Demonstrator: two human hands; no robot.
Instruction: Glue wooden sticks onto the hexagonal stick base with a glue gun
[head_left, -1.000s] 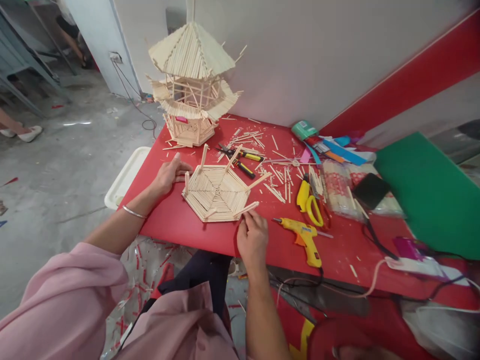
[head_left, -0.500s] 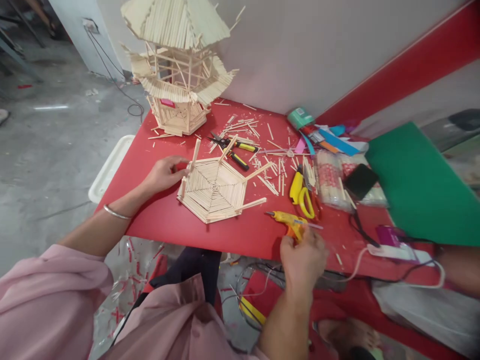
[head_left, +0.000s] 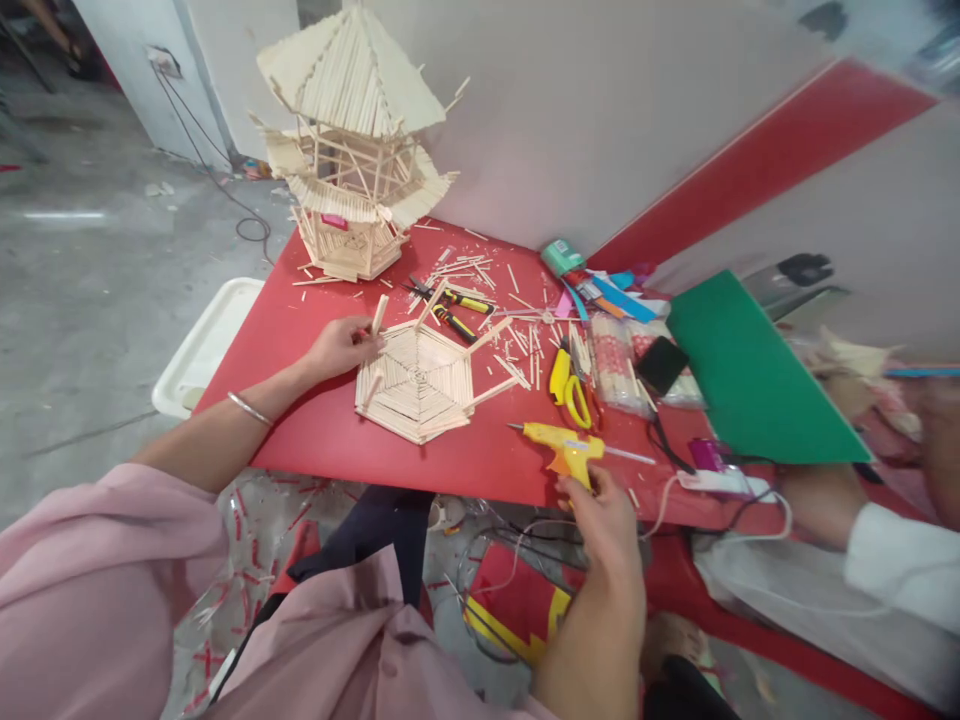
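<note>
A flat hexagonal panel of wooden sticks [head_left: 415, 381] lies on the red table [head_left: 315, 440]. My left hand [head_left: 341, 346] rests at its left edge, fingers curled on an upright stick there. My right hand [head_left: 606, 521] is at the table's front edge, closed round the handle of the yellow glue gun [head_left: 559, 443], whose nozzle points left toward the panel. A tall stick pagoda model [head_left: 351, 140] stands at the far left corner of the table.
Loose sticks, cutters [head_left: 450, 303], yellow scissors [head_left: 568, 388], stick packets [head_left: 611, 362], a green sheet [head_left: 742, 370] and a power strip with cables [head_left: 724, 485] crowd the right side. A white tray [head_left: 202, 345] sits left of the table. Another person's arm [head_left: 862, 540] is at the right.
My right hand left the panel's front edge, moved right and took hold of the glue gun. The left hand stayed at the panel. The view swung right, showing another person's arm.
</note>
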